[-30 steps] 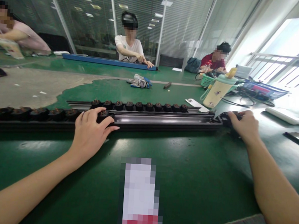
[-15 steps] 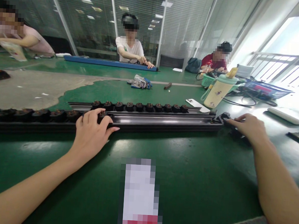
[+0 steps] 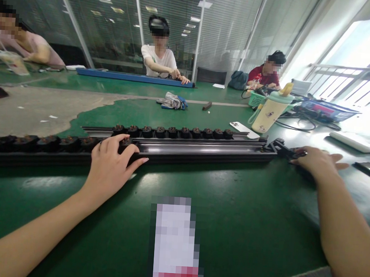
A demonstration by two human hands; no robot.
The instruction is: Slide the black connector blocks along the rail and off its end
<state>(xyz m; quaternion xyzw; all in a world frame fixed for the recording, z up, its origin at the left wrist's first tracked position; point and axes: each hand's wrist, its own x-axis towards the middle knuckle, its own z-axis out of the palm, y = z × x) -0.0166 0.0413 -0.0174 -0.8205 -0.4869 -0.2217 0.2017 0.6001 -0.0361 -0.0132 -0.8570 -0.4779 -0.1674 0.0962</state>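
Note:
A long black channel (image 3: 202, 155) with a shiny inside lies across the table. Black socket modules (image 3: 48, 142) sit in a row along its left part. My left hand (image 3: 111, 159) is closed around the last module (image 3: 128, 144) of that row, with the thumb against the channel's near wall. At the channel's right end my right hand (image 3: 317, 161) pinches a small black part (image 3: 297, 153) between thumb and forefinger, its other fingers stretched out. More black pieces (image 3: 278, 145) lie beside that end, partly hidden. Behind runs a second strip with several modules (image 3: 173, 132).
Beyond the strips lie a white phone (image 3: 243, 129), a yellow tumbler (image 3: 269, 112), gloves (image 3: 173, 101) and a small brown block (image 3: 207, 106). A green basket (image 3: 255, 99) and cables are at right. Co-workers sit across the table, one with a blue bar (image 3: 132, 77).
My right hand has moved slightly right, its outer fingers now stretched out, with a black part in its pinch. My left hand stays on the same module.

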